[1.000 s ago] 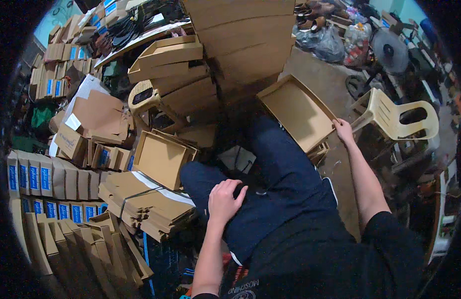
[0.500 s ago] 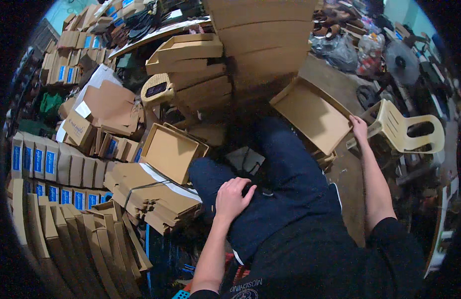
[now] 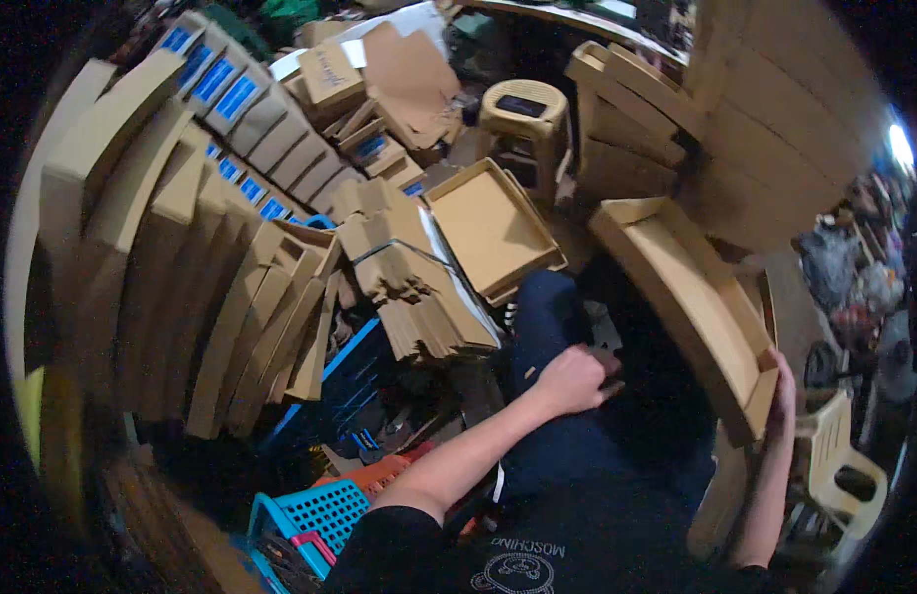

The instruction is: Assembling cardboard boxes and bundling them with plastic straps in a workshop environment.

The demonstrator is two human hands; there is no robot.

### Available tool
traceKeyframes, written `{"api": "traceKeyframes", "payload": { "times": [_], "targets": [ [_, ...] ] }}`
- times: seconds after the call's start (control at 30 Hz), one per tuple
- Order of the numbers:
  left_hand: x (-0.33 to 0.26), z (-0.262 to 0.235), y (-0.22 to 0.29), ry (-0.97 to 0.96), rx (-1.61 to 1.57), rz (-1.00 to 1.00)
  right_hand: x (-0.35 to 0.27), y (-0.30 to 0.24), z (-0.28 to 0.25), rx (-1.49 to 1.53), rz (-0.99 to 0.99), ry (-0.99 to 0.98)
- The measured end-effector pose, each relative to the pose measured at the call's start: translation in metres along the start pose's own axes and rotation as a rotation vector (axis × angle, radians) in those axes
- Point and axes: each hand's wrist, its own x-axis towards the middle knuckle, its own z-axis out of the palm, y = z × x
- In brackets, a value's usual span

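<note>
My right hand (image 3: pixel 783 391) grips the near right corner of a shallow, open cardboard box (image 3: pixel 711 322). The box is tilted over my right leg, its plain inside facing right and up, and most of my fingers are behind its wall. Over my lap, by the left knee, my left hand (image 3: pixel 574 379) is closed with curled fingers; what they may hold is hidden. Beyond that knee lies another shallow cardboard box (image 3: pixel 493 226), with more cardboard under it. Beside it is a tied bundle of flat cardboard (image 3: pixel 404 267).
Tall cardboard pieces (image 3: pixel 132 228) crowd the left, before rows of boxes with blue labels (image 3: pixel 231 94). A stool (image 3: pixel 523 104) bears a dark phone-like object. A turquoise basket (image 3: pixel 315 510) is at lower left, a cream plastic chair (image 3: pixel 840 465) at right. Large stacked cartons (image 3: pixel 785 119) rise ahead.
The view has turned left. My right hand has lifted and tilted the box, bringing it nearer my lap. My left hand's fingers, spread on the thigh before, are now curled.
</note>
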Motion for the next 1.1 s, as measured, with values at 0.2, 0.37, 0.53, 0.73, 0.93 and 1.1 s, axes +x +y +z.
{"api": "traceKeyframes", "payload": {
  "times": [0.2, 0.37, 0.53, 0.73, 0.93, 1.1],
  "targets": [
    [-0.001, 0.033, -0.013, -0.052, -0.033, -0.037, 0.039, 0.018, 0.153, -0.051, 0.069, -0.269],
    [0.002, 0.004, 0.007, 0.114, -0.075, 0.077, 0.049, 0.007, 0.288, -0.171, 0.032, -0.442],
    [0.007, 0.005, 0.007, 0.146, -0.059, 0.103, 0.094, 0.026, 0.381, -0.244, -0.075, -0.529],
    [0.011, -0.004, 0.01, 0.032, -0.039, 0.053, 0.152, 0.066, 0.415, -0.535, -0.096, -0.565],
    [0.004, 0.005, 0.009, 0.17, -0.076, 0.098, 0.146, 0.064, 0.362, -0.633, -0.068, -0.705],
    [0.009, 0.004, 0.009, 0.18, -0.057, 0.102, 0.069, 0.02, 0.261, -0.574, -0.211, -0.7]
  ]
}}
